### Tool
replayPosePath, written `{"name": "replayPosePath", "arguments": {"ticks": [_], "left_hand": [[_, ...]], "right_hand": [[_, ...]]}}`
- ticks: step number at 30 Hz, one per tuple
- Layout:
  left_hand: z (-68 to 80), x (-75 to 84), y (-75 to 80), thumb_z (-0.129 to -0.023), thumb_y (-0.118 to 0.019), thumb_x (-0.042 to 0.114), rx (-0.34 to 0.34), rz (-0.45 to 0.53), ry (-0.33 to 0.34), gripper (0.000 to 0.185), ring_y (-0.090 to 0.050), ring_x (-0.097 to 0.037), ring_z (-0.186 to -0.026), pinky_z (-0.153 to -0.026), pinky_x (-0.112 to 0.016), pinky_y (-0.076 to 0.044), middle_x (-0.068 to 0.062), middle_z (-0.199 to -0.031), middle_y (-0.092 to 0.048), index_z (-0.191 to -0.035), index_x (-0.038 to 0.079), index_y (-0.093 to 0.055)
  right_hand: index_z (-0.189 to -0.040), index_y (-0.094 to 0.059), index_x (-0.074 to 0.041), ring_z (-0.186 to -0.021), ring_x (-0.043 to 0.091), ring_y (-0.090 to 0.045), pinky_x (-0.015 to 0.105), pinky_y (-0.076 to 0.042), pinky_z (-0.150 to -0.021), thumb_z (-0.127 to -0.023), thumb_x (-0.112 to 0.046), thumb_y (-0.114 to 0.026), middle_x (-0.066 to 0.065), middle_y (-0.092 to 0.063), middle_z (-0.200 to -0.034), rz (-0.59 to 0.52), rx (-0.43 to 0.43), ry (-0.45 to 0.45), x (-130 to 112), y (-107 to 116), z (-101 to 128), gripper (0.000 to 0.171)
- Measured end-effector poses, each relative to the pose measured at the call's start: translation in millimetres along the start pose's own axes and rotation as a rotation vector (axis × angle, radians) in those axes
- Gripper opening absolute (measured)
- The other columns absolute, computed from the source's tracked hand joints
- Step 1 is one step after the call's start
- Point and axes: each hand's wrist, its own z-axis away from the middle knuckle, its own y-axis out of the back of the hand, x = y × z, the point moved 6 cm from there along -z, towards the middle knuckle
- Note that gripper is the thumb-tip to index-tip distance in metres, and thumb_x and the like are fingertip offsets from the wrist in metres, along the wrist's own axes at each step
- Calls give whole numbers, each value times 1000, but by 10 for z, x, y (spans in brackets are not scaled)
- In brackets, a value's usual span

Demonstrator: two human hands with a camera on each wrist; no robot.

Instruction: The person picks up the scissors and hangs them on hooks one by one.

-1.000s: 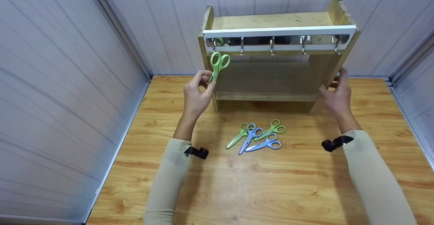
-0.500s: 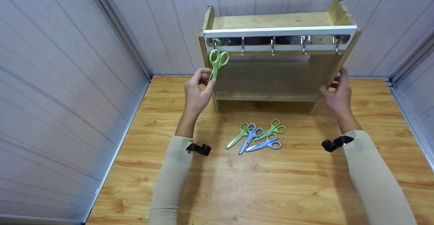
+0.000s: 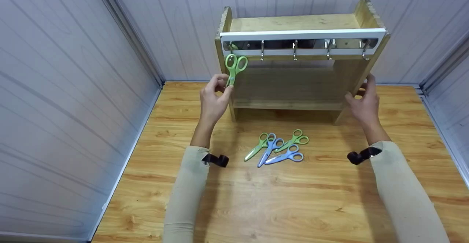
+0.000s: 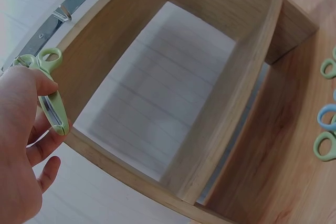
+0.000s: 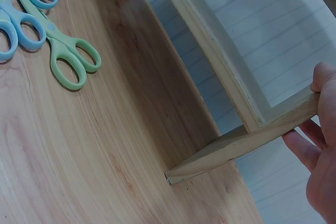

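Note:
My left hand (image 3: 213, 102) pinches a pair of green scissors (image 3: 232, 71) by the blades between thumb and fingers, handles upward. One finger loop overlaps the leftmost metal hook (image 3: 231, 46) on the front of a small wooden rack (image 3: 293, 23). In the left wrist view the scissors' closed blades (image 4: 54, 109) point down beside the rack's side panel. My right hand (image 3: 365, 103) grips the edge of the rack's right side panel (image 5: 252, 142), thumb in front and fingers behind.
Two green scissors (image 3: 256, 148) and two blue scissors (image 3: 287, 156) lie overlapping on the wood-grain table (image 3: 285, 206) in front of the rack. Several more hooks (image 3: 294, 48) line the white rail (image 3: 304, 34). Pale panelled walls stand behind and at both sides.
My left hand has moved slightly up and to the right with the green scissors, bringing the loops closer to the leftmost hook. My right hand stays on the side panel.

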Motion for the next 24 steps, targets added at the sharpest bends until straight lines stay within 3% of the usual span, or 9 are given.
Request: {"name": "replayPosePath", "arguments": {"ticks": [5,13,20,22,24], "left_hand": [[10,-25,-4,-100,-76,3,4,-11,-2,22,-71,-19,-83,-82,-26,-56,-18,-93,-75,-121,-1,-75],[36,-65,-12,-99,-76,2,-6,-8,8,22,-69,-17,-82,-81,-26,-55,-21,-95,-77,-121,-3,-74],[39,-75,-24,-100,-75,2,2,6,10,22,-69,-20,-83,-83,-35,-58,-22,-97,-77,-121,-3,-74],[41,-81,-27,-101,-74,1,3,14,5,21,-69,-19,-83,-86,-44,-61,-23,-97,-77,-121,-4,-74],[44,-92,-30,-101,-74,1,1,15,3,21,-69,-21,-84,-86,-42,-60,-23,-98,-77,-121,-4,-74]], "right_hand": [[-178,-23,-22,-119,13,-58,9,-48,-85,-106,-15,-63,23,-57,-156,4,5,4,-12,-1,5,83],[-178,-21,-24,-134,34,-61,11,-47,-89,-108,-15,-64,25,-54,-159,-3,-5,-9,-17,-1,11,83],[-176,-27,-23,-109,1,-59,9,-50,-82,-105,-14,-64,13,-60,-144,13,29,2,-4,2,3,80],[-176,-27,-24,-107,-1,-58,10,-50,-81,-105,-14,-63,12,-59,-143,7,28,3,1,-2,-1,80],[-177,-26,-25,-111,2,-58,9,-50,-82,-106,-15,-63,14,-58,-146,-2,18,1,-8,-6,5,81]]}}
